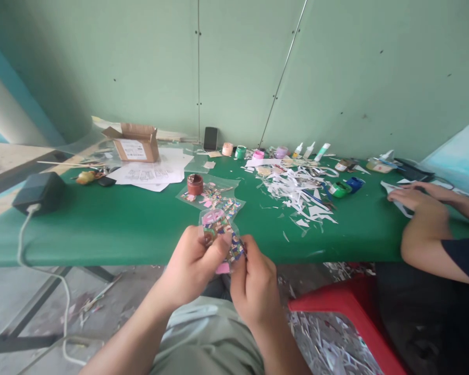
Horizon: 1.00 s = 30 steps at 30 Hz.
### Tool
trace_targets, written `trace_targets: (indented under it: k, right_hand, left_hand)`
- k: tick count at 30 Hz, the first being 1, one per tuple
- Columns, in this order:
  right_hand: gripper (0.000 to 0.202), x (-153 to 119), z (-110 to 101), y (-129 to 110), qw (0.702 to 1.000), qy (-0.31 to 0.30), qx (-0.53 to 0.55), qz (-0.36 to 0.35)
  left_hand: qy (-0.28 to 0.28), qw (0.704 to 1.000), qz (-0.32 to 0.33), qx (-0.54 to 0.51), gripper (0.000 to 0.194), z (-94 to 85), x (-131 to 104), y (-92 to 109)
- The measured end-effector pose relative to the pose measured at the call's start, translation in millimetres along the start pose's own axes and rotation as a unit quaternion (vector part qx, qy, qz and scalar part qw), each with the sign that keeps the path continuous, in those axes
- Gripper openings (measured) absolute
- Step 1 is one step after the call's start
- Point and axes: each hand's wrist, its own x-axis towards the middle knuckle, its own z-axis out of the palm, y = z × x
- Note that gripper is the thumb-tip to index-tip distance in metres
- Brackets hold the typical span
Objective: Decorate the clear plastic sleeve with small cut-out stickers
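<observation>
Over the front edge of the table, my left hand grips a small sheet of colourful printed pictures with a clear plastic border, thumb on top. My right hand is closed at the right edge of this sheet, fingers curled; whether it also holds something small is hidden. Just beyond lie clear plastic pieces with colourful cut-outs and pink scraps. A brown-red paint jar stands open on that plastic.
The green-covered table bears white paper strips, several paint jars, glue bottles, a cardboard box, printed papers and a black adapter. At right, a co-worker's hands handle paper beside a red stool.
</observation>
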Motion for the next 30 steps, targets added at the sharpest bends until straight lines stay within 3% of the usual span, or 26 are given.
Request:
trace_targets:
  k: [9,19,30]
  right_hand:
    - [0.023,-1.9,1.8,-3.5,0.999,0.005,-0.051,-0.016]
    - [0.021,-0.7,3.3,-6.2,0.996,0.013,-0.084,-0.003]
    - [0.03,-4.0,7.0,-1.9,0.999,0.012,-0.026,-0.015]
  left_hand:
    - [-0.05,0.998,0.003,-0.044,0.044,-5.5,-1.3,0.5]
    - [-0.049,0.994,-0.028,-0.094,0.044,-5.7,-0.3,-1.2]
    - [-0.069,0.993,-0.048,-0.087,0.044,-8.6,-0.9,-0.1]
